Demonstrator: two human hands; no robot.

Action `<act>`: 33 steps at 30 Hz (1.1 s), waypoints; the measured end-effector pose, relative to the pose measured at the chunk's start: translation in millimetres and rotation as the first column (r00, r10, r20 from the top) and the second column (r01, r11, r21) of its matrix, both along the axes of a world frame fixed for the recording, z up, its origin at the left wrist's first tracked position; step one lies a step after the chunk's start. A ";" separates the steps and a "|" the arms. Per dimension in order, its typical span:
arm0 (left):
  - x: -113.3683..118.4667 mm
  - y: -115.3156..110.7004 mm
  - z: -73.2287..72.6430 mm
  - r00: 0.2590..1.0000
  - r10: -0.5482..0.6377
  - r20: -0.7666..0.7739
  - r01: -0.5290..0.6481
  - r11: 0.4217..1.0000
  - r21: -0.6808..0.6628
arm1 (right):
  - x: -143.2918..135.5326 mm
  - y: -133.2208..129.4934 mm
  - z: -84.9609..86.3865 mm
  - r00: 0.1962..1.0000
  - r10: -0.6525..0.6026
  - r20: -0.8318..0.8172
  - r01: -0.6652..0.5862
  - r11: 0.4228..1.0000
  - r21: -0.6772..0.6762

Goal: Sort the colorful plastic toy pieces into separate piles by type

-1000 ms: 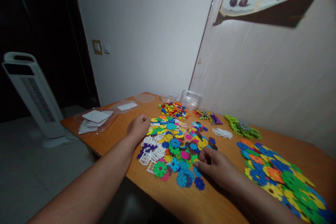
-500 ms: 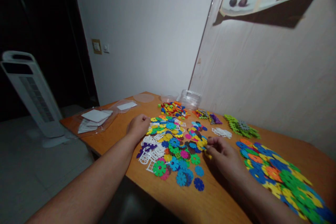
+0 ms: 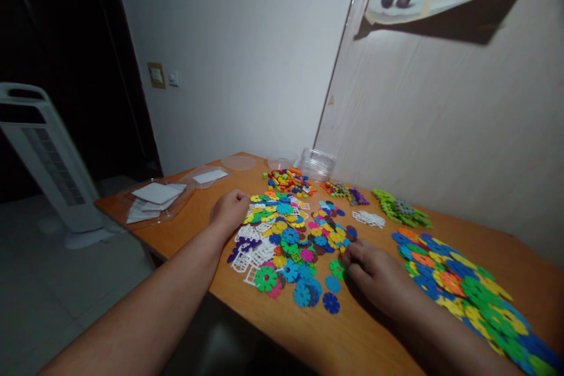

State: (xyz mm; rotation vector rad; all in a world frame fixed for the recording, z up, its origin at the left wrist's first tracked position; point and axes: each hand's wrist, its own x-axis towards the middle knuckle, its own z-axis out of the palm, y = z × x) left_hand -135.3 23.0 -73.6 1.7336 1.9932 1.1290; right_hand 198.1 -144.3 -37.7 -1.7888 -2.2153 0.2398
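Note:
My right hand [image 3: 372,273] is low over the table, its fingertips pinched at the edge of a green notched plastic disc [image 3: 337,269]. Beside it a yellow notched disc [image 3: 337,237] lies among others at the pile's right edge. A blue disc [image 3: 331,303] and a light blue disc [image 3: 333,284] lie near that hand. My left hand [image 3: 230,209] rests curled closed at the pile's left edge, and what its fingers hold, if anything, is hidden. White lattice pieces [image 3: 254,252] and purple pieces [image 3: 244,248] lie below it.
Larger notched discs [image 3: 482,299] spread at the right. Green interlocking pieces [image 3: 388,207], white pieces [image 3: 369,219] and small mixed blocks [image 3: 288,182] lie farther back. Clear plastic containers [image 3: 317,164] stand by the wall. White cards [image 3: 154,194] lie at the left; a white tower appliance [image 3: 48,158] stands on the floor.
My right hand has moved toward me from the yellow discs, which now lie in the pile. The green disc has shifted right with its fingertips. My left hand stays put.

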 end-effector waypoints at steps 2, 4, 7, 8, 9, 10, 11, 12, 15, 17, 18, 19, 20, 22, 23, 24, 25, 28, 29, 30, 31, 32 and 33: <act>-0.1 -0.8 0.7 1.000 -0.005 -0.002 0.005 1.000 -0.004 | -1.2 -1.2 0.7 0.996 -0.083 -0.033 0.082 0.997 -0.012; -0.4 -1.4 1.3 1.000 0.001 -0.007 -0.001 1.000 -0.013 | -3.4 -2.3 1.1 0.990 -0.129 -0.057 0.127 0.991 -0.040; -1.2 -1.6 2.3 1.000 0.009 -0.016 -0.009 1.000 -0.017 | -4.6 -2.3 -1.2 0.987 -0.129 -0.094 0.121 0.989 -0.087; -1.5 -1.5 2.7 1.000 0.003 -0.019 -0.003 1.000 -0.016 | -4.3 -1.6 -2.8 0.986 -0.129 -0.108 0.118 0.988 -0.104; -1.7 -1.2 3.1 1.000 -0.004 -0.022 0.004 1.000 -0.015 | -3.8 -0.6 -4.8 0.984 -0.133 -0.122 0.118 0.986 -0.121; -1.9 -1.0 3.5 1.000 -0.010 -0.024 0.010 1.000 -0.016 | -3.3 0.6 -6.8 0.980 -0.142 -0.138 0.123 0.983 -0.136; -2.1 -0.7 3.8 1.000 -0.013 -0.025 0.012 1.000 -0.018 | -3.2 1.8 -8.7 0.976 -0.155 -0.156 0.132 0.980 -0.148; -2.3 -0.4 4.0 1.000 -0.013 -0.024 0.013 1.000 -0.021 | -3.5 2.9 -10.3 0.971 -0.169 -0.172 0.141 0.977 -0.160; -2.8 0.2 4.1 1.000 -0.013 -0.020 0.013 1.000 -0.019 | -7.1 4.6 -12.0 0.961 -0.188 -0.204 0.154 0.974 -0.168; -3.2 0.2 3.8 1.000 -0.016 -0.022 0.016 1.000 -0.017 | -10.2 4.0 -10.7 0.961 -0.190 -0.200 0.161 0.975 -0.153; -3.4 0.2 3.7 1.000 -0.019 -0.023 0.018 1.000 -0.016 | -11.4 3.3 -9.5 0.962 -0.196 -0.192 0.170 0.975 -0.143; -3.7 0.2 3.5 1.000 -0.020 -0.023 0.019 1.000 -0.015 | -12.1 2.7 -8.1 0.962 -0.206 -0.181 0.183 0.974 -0.135; -3.9 0.2 3.4 1.000 -0.021 -0.021 0.021 1.000 -0.013 | -12.5 2.1 -6.7 0.962 -0.216 -0.170 0.195 0.972 -0.133; -4.3 0.5 2.9 1.000 -0.018 -0.016 0.018 1.000 -0.009 | -12.0 1.6 -4.4 0.961 -0.233 -0.151 0.212 0.967 -0.143; -4.5 0.8 2.5 1.000 -0.016 -0.014 0.016 1.000 -0.007 | -11.4 1.7 -3.7 0.961 -0.237 -0.146 0.215 0.964 -0.155; -4.8 1.3 2.0 1.000 -0.015 -0.011 0.015 1.000 -0.006 | -10.8 2.0 -3.2 0.960 -0.241 -0.141 0.217 0.962 -0.168; -5.1 1.8 1.5 1.000 -0.016 -0.007 0.016 1.000 -0.005 | -10.3 2.3 -3.0 0.960 -0.245 -0.137 0.220 0.959 -0.179; -6.0 3.5 -0.1 1.000 -0.027 0.003 0.027 1.000 -0.008 | -9.9 2.4 -4.2 0.956 -0.258 -0.139 0.230 0.955 -0.189; -6.3 4.0 -0.6 1.000 -0.029 0.004 0.029 1.000 -0.012 | -10.2 2.1 -5.1 0.954 -0.261 -0.150 0.233 0.955 -0.182; -6.5 4.3 -0.9 1.000 -0.028 0.005 0.028 0.999 -0.015 | -10.4 1.8 -6.4 0.951 -0.257 -0.171 0.227 0.958 -0.174; -6.7 4.4 -1.0 1.000 -0.027 0.008 0.027 0.999 -0.018 | -10.3 1.5 -7.6 0.948 -0.244 -0.207 0.211 0.963 -0.168; -6.8 4.4 -1.0 1.000 -0.025 0.013 0.025 1.000 -0.018 | -9.5 1.5 -8.8 0.941 -0.224 -0.254 0.186 0.968 -0.166; -6.8 4.2 -0.9 1.000 -0.025 0.018 0.026 1.000 -0.016 | -7.5 2.0 -9.7 0.929 -0.204 -0.308 0.159 0.973 -0.166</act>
